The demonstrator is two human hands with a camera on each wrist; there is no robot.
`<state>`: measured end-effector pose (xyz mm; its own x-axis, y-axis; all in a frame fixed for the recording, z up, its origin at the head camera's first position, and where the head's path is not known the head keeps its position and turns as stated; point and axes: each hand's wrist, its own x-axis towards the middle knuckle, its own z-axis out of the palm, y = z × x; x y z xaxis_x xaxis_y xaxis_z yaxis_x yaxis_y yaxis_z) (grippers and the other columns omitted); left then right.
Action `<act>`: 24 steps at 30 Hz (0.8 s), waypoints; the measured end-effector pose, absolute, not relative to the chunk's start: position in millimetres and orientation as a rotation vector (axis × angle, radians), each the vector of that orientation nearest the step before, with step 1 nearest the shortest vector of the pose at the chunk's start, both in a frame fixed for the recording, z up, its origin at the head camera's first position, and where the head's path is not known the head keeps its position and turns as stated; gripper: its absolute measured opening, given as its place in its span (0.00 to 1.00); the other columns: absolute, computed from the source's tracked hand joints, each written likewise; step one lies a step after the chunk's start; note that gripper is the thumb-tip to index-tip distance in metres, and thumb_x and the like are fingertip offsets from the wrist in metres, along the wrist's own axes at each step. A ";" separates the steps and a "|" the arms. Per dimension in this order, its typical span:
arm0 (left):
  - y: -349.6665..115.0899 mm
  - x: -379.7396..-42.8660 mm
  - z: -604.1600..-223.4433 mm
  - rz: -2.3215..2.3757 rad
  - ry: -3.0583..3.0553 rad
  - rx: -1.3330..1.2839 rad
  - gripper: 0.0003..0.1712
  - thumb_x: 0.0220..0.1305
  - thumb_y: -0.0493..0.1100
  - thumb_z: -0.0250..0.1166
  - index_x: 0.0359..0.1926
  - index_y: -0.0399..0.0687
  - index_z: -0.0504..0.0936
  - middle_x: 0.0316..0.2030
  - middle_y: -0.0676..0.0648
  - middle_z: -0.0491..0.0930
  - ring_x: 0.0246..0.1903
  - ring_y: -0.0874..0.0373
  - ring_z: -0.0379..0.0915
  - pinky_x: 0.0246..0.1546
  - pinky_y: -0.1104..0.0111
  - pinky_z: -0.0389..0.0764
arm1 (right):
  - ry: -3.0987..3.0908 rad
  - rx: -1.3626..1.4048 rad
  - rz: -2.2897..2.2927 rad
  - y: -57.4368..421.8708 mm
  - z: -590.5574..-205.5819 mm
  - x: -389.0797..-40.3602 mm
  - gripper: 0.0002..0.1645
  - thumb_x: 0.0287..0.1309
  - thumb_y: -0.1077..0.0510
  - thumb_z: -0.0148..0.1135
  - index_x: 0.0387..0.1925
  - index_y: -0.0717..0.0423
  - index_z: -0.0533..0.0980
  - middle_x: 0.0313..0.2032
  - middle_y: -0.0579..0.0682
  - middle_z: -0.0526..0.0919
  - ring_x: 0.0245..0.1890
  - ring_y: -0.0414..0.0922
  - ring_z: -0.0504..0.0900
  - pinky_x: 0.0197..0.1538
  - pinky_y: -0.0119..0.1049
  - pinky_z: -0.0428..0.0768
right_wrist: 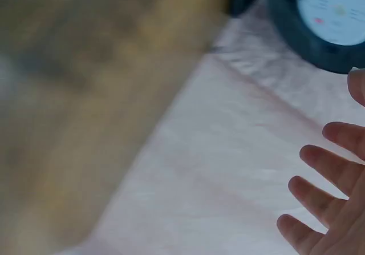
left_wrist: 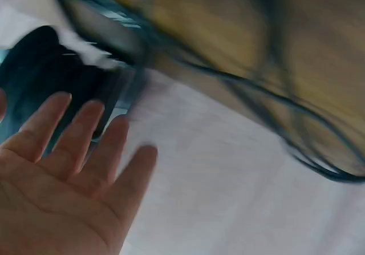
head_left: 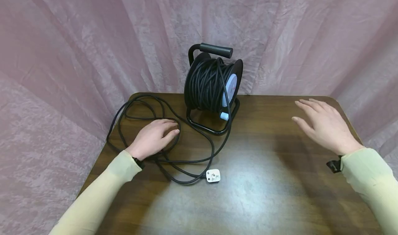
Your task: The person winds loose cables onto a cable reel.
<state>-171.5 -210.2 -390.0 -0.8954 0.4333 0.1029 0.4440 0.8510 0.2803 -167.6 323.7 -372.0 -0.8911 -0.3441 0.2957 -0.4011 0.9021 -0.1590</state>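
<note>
Holding nothing, fingers relaxed, the left hand, over loose cable left of the reel, and the right hand, well right of it, should probably separate loops singly, though the left hand hides some cable and the wrist views blur.
</note>
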 end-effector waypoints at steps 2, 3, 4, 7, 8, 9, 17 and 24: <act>-192.9 -166.6 -377.8 -0.564 -2.986 -0.757 0.28 0.74 0.66 0.49 0.62 0.59 0.79 0.59 0.57 0.77 0.59 0.58 0.70 0.59 0.56 0.72 | -2.767 0.611 0.333 314.2 -348.4 -179.1 0.34 0.71 0.44 0.55 0.70 0.58 0.67 0.64 0.64 0.71 0.64 0.66 0.65 0.64 0.66 0.58; -183.8 -164.3 -372.4 -0.610 -2.989 -0.782 0.26 0.73 0.66 0.50 0.61 0.61 0.80 0.57 0.59 0.77 0.57 0.61 0.72 0.57 0.58 0.73 | -2.751 0.638 0.348 308.3 -336.6 -184.9 0.33 0.71 0.45 0.55 0.69 0.59 0.68 0.63 0.64 0.72 0.63 0.66 0.66 0.64 0.65 0.59; -174.4 -162.8 -368.2 -0.654 -2.991 -0.806 0.25 0.73 0.66 0.50 0.60 0.64 0.80 0.55 0.62 0.78 0.55 0.65 0.72 0.55 0.60 0.75 | -2.736 0.667 0.363 301.8 -324.5 -190.9 0.32 0.71 0.46 0.56 0.68 0.59 0.69 0.62 0.64 0.73 0.62 0.66 0.67 0.64 0.64 0.60; -146.1 -159.5 -358.2 -0.739 -3.027 -0.880 0.25 0.72 0.69 0.50 0.59 0.68 0.80 0.52 0.67 0.78 0.52 0.71 0.72 0.53 0.65 0.75 | -2.726 0.734 0.410 279.2 -289.3 -208.1 0.31 0.72 0.46 0.54 0.68 0.59 0.69 0.62 0.64 0.73 0.63 0.65 0.67 0.65 0.61 0.60; -137.3 -158.9 -356.4 -0.739 -3.048 -0.903 0.26 0.71 0.70 0.49 0.60 0.69 0.80 0.52 0.68 0.78 0.52 0.72 0.72 0.53 0.66 0.75 | -2.733 0.752 0.417 271.1 -278.0 -213.9 0.31 0.72 0.45 0.53 0.68 0.58 0.69 0.62 0.64 0.73 0.63 0.65 0.67 0.66 0.61 0.60; -129.3 -158.5 -355.4 -0.737 -3.070 -0.930 0.28 0.71 0.71 0.48 0.60 0.68 0.79 0.53 0.67 0.78 0.53 0.72 0.72 0.54 0.66 0.74 | -2.743 0.770 0.418 263.0 -267.6 -219.9 0.32 0.73 0.45 0.52 0.69 0.58 0.68 0.63 0.64 0.73 0.63 0.64 0.67 0.66 0.61 0.60; -86.4 -158.1 -359.5 -0.777 -3.184 -1.039 0.35 0.70 0.72 0.49 0.67 0.60 0.74 0.60 0.59 0.76 0.58 0.67 0.70 0.59 0.64 0.72 | -2.832 0.848 0.362 203.1 -207.0 -264.7 0.35 0.74 0.38 0.44 0.72 0.53 0.65 0.68 0.58 0.69 0.69 0.60 0.63 0.68 0.60 0.59; -68.2 -155.7 -371.3 -1.084 -3.195 -0.925 0.39 0.69 0.69 0.53 0.72 0.54 0.67 0.59 0.55 0.76 0.56 0.65 0.73 0.57 0.65 0.73 | -2.907 0.873 0.364 161.1 -191.1 -287.8 0.38 0.73 0.35 0.42 0.72 0.54 0.65 0.68 0.57 0.69 0.69 0.57 0.62 0.68 0.58 0.61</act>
<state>-155.7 -68.2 -371.3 -0.8015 0.5761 -0.1604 0.3597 0.6786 0.6404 -287.8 161.1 -191.1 -0.8335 -0.5324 0.1477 -0.5523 0.8088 -0.2020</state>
